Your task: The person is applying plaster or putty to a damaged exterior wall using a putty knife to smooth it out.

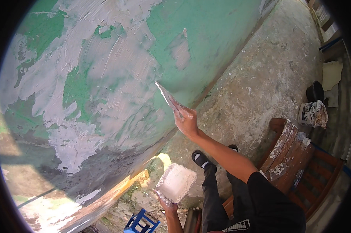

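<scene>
A green wall (206,35) with patches of pale grey-white filler rises on the left. My right hand (187,122) is closed around a wide putty knife (165,94), whose edge carries white filler and is at or just off the wall; I cannot tell if it touches. Lower down, my left hand (167,204) grips a shallow white tray (177,182) by its near side. Filler is smeared over the tray and on that hand, and the fingers under the tray are hidden.
A stained concrete floor (257,81) runs along the wall. On the right are a wooden bench (319,174) with a filler-spattered board (282,159), a white bucket (309,113) and a black pail (315,91). A blue plastic stool (141,221) is near my left forearm.
</scene>
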The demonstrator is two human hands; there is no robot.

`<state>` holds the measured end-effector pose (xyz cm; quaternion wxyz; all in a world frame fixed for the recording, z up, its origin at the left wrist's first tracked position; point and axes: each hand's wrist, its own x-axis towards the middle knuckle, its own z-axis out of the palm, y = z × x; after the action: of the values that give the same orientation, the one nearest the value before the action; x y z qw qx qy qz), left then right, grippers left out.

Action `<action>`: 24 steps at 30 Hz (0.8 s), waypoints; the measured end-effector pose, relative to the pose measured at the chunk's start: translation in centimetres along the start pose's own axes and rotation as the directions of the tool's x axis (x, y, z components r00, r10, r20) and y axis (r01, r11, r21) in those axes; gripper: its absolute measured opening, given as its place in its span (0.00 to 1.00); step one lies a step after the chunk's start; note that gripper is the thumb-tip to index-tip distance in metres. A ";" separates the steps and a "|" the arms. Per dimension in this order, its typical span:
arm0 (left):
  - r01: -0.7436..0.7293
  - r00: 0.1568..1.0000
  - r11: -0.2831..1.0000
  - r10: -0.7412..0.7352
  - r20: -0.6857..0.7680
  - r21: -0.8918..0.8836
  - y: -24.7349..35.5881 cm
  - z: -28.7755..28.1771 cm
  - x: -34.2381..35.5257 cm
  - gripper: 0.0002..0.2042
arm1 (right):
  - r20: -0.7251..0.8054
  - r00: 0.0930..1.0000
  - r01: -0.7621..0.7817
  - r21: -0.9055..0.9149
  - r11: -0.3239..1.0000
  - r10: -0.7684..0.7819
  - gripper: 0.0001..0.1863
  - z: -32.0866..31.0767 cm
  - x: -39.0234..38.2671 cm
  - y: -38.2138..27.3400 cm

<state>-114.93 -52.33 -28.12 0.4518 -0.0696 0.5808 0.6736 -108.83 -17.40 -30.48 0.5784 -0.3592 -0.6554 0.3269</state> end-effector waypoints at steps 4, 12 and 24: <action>0.001 0.999 1.000 -0.001 -0.050 0.007 0.0 0.0 0.3 0.29 | -0.314 0.949 -0.004 -0.140 0.990 -0.040 0.29 -2.2 5.2 -1.5; -0.021 1.000 1.000 0.021 -0.014 0.019 1.6 0.1 0.5 0.29 | -0.218 0.976 -0.018 -0.208 0.978 -0.028 0.35 3.8 5.9 -5.7; -0.027 0.999 1.000 0.027 -0.042 -0.004 1.2 -1.1 2.1 0.28 | -0.391 0.920 -0.085 -0.274 0.958 -0.030 0.30 -2.5 11.3 -2.7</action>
<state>-117.38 -52.05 -28.89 0.4303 -0.0768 0.5894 0.6794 -107.43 -9.13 -22.01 0.6346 -0.5063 -0.5619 0.1587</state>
